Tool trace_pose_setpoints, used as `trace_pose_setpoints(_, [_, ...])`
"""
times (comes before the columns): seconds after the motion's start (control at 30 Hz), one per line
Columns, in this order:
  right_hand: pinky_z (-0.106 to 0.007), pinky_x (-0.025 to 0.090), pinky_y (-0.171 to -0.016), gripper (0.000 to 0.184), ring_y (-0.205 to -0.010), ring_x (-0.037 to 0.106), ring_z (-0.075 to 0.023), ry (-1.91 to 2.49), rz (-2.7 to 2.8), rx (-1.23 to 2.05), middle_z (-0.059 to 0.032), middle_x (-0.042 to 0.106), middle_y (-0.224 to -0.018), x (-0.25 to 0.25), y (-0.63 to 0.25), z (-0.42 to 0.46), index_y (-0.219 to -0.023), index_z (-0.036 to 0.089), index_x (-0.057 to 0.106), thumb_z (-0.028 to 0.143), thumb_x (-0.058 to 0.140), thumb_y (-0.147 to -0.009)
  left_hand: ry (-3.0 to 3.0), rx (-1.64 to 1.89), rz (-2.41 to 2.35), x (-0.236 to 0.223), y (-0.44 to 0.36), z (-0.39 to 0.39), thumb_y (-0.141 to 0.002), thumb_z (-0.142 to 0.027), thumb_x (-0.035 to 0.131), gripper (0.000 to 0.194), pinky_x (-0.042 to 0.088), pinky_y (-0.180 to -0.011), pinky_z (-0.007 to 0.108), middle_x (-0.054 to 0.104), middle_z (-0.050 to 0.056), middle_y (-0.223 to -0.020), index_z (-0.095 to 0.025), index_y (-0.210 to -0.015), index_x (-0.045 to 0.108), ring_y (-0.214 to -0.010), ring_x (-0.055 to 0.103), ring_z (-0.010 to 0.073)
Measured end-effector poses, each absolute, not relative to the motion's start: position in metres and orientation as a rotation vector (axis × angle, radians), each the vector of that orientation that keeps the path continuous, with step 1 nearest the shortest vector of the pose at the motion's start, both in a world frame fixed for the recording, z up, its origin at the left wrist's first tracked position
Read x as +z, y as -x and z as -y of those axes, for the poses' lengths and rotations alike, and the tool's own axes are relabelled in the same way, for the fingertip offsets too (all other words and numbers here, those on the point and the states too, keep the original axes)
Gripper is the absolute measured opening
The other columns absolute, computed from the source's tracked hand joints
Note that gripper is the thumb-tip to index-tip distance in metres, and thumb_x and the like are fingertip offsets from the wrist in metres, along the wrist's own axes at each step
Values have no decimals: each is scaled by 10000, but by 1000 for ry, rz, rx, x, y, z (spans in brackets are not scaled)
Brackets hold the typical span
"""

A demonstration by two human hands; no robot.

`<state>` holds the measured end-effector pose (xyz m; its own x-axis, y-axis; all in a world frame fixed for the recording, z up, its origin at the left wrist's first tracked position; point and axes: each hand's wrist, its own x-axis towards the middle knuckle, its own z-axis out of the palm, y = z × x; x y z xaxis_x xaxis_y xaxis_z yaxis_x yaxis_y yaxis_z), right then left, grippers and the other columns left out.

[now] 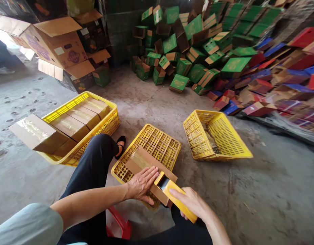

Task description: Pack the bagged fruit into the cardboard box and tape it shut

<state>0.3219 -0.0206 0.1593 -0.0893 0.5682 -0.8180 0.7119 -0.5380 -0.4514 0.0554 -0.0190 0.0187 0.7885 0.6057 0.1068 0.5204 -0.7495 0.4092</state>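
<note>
A brown cardboard carton (138,160) with clear tape along its top lies on an upturned yellow crate (157,141) between my knees. My left hand (143,183) rests flat on the carton, its fingers stretched out and the thumb apart. My right hand (191,202) is wrapped round a long yellow handheld tool (181,199). The tool's boxy head has a dark opening and sits over the carton's right end, close to my left fingertips. Whether the head touches the cardboard, I cannot tell. The carton's near side is partly hidden by my hands.
On the left, a yellow crate (109,124) holds several taped cartons (70,126), one sticking out over its edge. Another yellow crate (228,136) stands tilted at right. Green boxes (179,82) and red and blue boxes (259,109) lie heaped behind. A red stool (123,226) is below me.
</note>
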Motion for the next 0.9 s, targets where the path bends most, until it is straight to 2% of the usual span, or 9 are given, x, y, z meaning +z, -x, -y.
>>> trace_pose_setpoints(0.27, [-251,513,-448,443,-460,668,-199,-2110,-1477,-1715,-37,678,-526,145,-336,35,-789,212,599,636,565,-913,-2580,312,-860,25,-58,20,-861,-904,418,1247,159,-1321,496,84,231,-1741,-49,-1682,31,-1622,123,383])
trace_pose_setpoints(0.47, [-257,532,-453,435,-451,658,-182,-2080,-1502,-1772,-37,695,-562,146,-335,37,-803,204,597,622,573,-920,-2629,302,-672,25,-65,13,-886,-883,401,1210,159,-1323,487,116,198,-1747,-79,-1686,-20,-1628,137,337])
trace_pose_setpoints(0.63, [-242,523,-442,406,-489,690,-191,-2061,-1477,-1807,-34,706,-574,147,-338,33,-801,205,606,590,582,-927,-2662,260,-636,27,-61,9,-898,-860,425,1200,168,-1322,479,133,200,-1745,-77,-1685,-31,-1628,137,339])
trace_pose_setpoints(0.77, [-235,522,-446,435,-463,676,-181,-2012,-1477,-1870,-30,684,-534,144,-345,32,-785,204,602,615,580,-926,-2648,189,-637,30,-61,9,-894,-872,407,1202,164,-1320,491,108,200,-1748,-77,-1686,-27,-1625,140,353])
trace_pose_setpoints(0.9, [-240,528,-447,463,-503,702,-199,-2003,-1426,-1938,-39,694,-567,139,-361,38,-854,197,609,657,602,-901,-2663,177,-651,28,-62,10,-900,-866,407,1187,160,-1320,495,105,194,-1748,-89,-1689,-21,-1624,145,359])
